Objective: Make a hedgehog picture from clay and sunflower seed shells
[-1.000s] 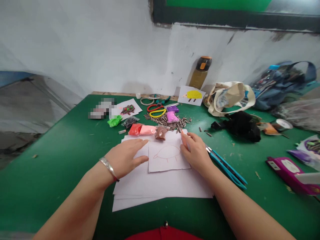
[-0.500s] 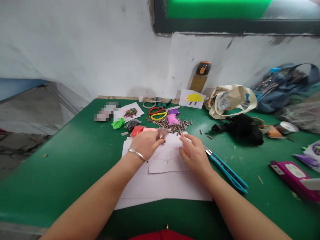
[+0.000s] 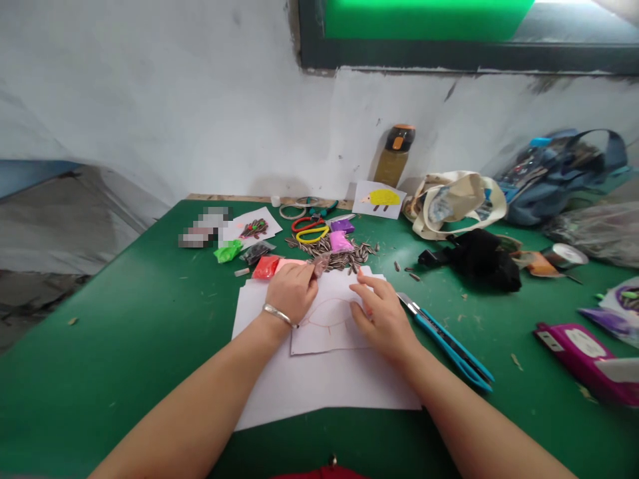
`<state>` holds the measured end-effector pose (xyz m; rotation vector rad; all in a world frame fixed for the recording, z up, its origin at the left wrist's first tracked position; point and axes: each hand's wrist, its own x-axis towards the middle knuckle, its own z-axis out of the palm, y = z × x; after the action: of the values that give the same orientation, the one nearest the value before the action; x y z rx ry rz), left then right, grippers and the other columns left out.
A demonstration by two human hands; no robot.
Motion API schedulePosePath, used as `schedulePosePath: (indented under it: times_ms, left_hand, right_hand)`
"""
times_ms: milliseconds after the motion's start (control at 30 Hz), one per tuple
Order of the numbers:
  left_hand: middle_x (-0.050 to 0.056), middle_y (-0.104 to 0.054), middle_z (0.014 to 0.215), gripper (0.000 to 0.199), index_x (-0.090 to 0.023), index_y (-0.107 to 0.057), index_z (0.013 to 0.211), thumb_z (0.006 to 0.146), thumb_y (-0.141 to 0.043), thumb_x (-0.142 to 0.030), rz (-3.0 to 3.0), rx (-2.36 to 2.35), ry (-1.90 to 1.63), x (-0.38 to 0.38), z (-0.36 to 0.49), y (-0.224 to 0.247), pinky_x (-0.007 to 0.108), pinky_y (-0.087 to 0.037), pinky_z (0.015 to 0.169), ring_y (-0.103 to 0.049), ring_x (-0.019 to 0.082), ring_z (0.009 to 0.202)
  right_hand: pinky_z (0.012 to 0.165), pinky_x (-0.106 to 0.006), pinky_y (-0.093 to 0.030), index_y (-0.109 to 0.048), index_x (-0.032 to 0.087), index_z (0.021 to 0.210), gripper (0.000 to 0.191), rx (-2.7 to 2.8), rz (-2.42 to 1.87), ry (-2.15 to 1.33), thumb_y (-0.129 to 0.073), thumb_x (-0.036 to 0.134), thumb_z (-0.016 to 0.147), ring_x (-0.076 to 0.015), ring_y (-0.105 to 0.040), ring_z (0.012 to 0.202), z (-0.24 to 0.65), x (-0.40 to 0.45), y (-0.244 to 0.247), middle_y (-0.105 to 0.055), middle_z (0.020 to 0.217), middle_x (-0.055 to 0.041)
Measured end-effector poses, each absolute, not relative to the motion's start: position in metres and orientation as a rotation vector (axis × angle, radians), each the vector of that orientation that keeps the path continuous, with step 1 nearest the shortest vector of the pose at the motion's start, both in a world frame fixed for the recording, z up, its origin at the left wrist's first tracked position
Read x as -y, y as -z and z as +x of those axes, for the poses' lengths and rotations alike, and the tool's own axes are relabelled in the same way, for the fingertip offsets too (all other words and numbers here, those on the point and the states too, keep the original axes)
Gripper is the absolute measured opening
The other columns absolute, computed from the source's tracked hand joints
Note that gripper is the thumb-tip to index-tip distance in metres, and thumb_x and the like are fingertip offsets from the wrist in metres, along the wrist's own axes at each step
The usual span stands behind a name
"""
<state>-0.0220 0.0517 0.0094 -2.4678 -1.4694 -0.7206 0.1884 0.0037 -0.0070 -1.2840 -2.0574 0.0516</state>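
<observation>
My left hand (image 3: 292,291), with a silver bracelet at the wrist, is closed on a small clear packet of brown modelling clay (image 3: 321,265). Its curled fingers are beside a peach packet (image 3: 289,264) and a red packet (image 3: 266,267). Over the right side of a small white sheet (image 3: 324,339) rests my right hand (image 3: 380,313), fingers bent around a slim orange pen (image 3: 360,272), mostly hidden. An orange outline of a rounded animal is drawn on that sheet, which lies on larger white paper (image 3: 319,386). Sunflower seeds (image 3: 344,258) are heaped just beyond both hands.
Scissors (image 3: 312,229) and pink clay (image 3: 340,241) lie by the seeds. A blue utility knife (image 3: 452,346) is right of the paper. Farther back are a hedgehog picture (image 3: 378,199), a bottle (image 3: 394,156), a cloth bag (image 3: 454,206) and a black cloth item (image 3: 479,259).
The view has shifted slightly, so the table items sit a little farther left and lower. My left hand has turned slightly around the brown packet; my right hand stays over the sheet.
</observation>
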Motion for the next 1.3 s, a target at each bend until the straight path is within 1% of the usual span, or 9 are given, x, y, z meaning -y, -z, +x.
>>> schedulePosePath:
  times_ms: [267,433,567,733,833,900,1067,1167,1300]
  left_hand:
    - [0.007,-0.069,0.077,0.017,-0.015,-0.067,0.085,0.081,-0.051,-0.021,-2.3,1.535,1.005,-0.053,-0.039,-0.014,0.034,-0.048,0.073,-0.062,0.022,0.075]
    - [0.006,-0.072,0.088,0.02,-0.016,-0.068,0.094,0.082,-0.053,-0.022,-2.319,1.554,1.287,-0.045,-0.039,-0.025,0.032,-0.049,0.078,-0.063,0.02,0.081]
    - [0.005,-0.072,0.093,0.024,-0.017,-0.068,0.1,0.082,-0.053,-0.021,-2.628,1.64,1.503,-0.035,-0.029,-0.035,0.029,-0.051,0.076,-0.063,0.017,0.082]
    - [0.005,-0.072,0.098,0.027,-0.016,-0.069,0.102,0.082,-0.053,-0.025,-3.067,1.891,1.701,-0.025,-0.02,-0.049,0.028,-0.053,0.075,-0.065,0.018,0.087]
    - [0.007,-0.071,0.097,0.027,-0.015,-0.07,0.099,0.081,-0.057,-0.031,-3.18,1.98,1.889,-0.024,-0.02,-0.052,0.03,-0.053,0.075,-0.065,0.02,0.089]
    - [0.008,-0.07,0.093,0.032,-0.014,-0.069,0.099,0.079,-0.062,-0.037,-3.189,2.104,1.982,-0.025,-0.023,-0.051,0.029,-0.054,0.07,-0.065,0.019,0.085]
    - [0.006,-0.067,0.083,0.035,-0.013,-0.065,0.093,0.072,-0.072,-0.041,-2.982,2.559,2.167,-0.03,-0.029,-0.05,0.028,-0.054,0.058,-0.066,0.017,0.071]
    - [0.005,-0.066,0.079,0.031,-0.014,-0.063,0.089,0.072,-0.073,-0.038,-2.955,2.642,2.144,-0.032,-0.029,-0.049,0.027,-0.055,0.059,-0.065,0.016,0.072]
    - [0.004,-0.066,0.078,0.04,-0.014,-0.062,0.098,0.066,-0.078,-0.034,-2.907,2.755,2.177,-0.033,-0.026,-0.047,0.03,-0.056,0.06,-0.066,0.017,0.073]
  right_hand:
    - [0.093,-0.046,-0.045,-0.061,0.015,0.109,0.029,2.048,-1.274,-0.036,-0.053,0.016,0.082,-0.0274,-0.051,0.109,0.19,-0.003,0.008,-0.056,0.118,-0.0149]
    - [0.095,-0.048,-0.044,-0.062,0.016,0.11,0.03,1.968,-1.278,-0.13,-0.053,0.018,0.081,-0.0279,-0.052,0.111,0.188,-0.002,0.008,-0.058,0.118,-0.0149]
    - [0.087,-0.045,-0.049,-0.061,0.021,0.114,0.032,1.708,-1.342,-0.54,-0.053,0.026,0.083,-0.0262,-0.056,0.106,0.182,-0.004,-0.005,-0.06,0.118,-0.0123]
    - [0.068,-0.035,-0.053,-0.046,0.024,0.131,0.053,1.329,-1.329,-1.131,-0.058,0.036,0.081,-0.0209,-0.062,0.092,0.173,-0.011,-0.03,-0.056,0.123,-0.0129]
    - [0.06,-0.029,-0.049,-0.057,0.019,0.117,0.038,1.343,-1.289,-1.301,-0.055,0.036,0.083,-0.0163,-0.061,0.074,0.165,-0.013,-0.045,-0.066,0.093,-0.0078]
    - [0.057,-0.026,-0.046,-0.061,0.018,0.105,0.028,1.373,-1.265,-1.269,-0.056,0.034,0.082,-0.0135,-0.058,0.066,0.157,-0.013,-0.05,-0.064,0.079,-0.0032]
    - [0.055,-0.024,-0.044,-0.058,0.018,0.085,0.016,1.282,-1.195,-1.155,-0.063,0.032,0.077,-0.0099,-0.051,0.058,0.138,-0.012,-0.046,-0.058,0.073,0.0016]
    - [0.052,-0.024,-0.042,-0.056,0.019,0.078,0.016,1.284,-1.202,-1.213,-0.064,0.033,0.077,-0.01,-0.05,0.055,0.138,-0.011,-0.037,-0.057,0.066,0.0027]
    - [0.049,-0.024,-0.041,-0.056,0.019,0.076,0.017,1.318,-1.21,-1.283,-0.064,0.033,0.076,-0.0106,-0.049,0.054,0.146,-0.012,-0.031,-0.061,0.067,0.0012]
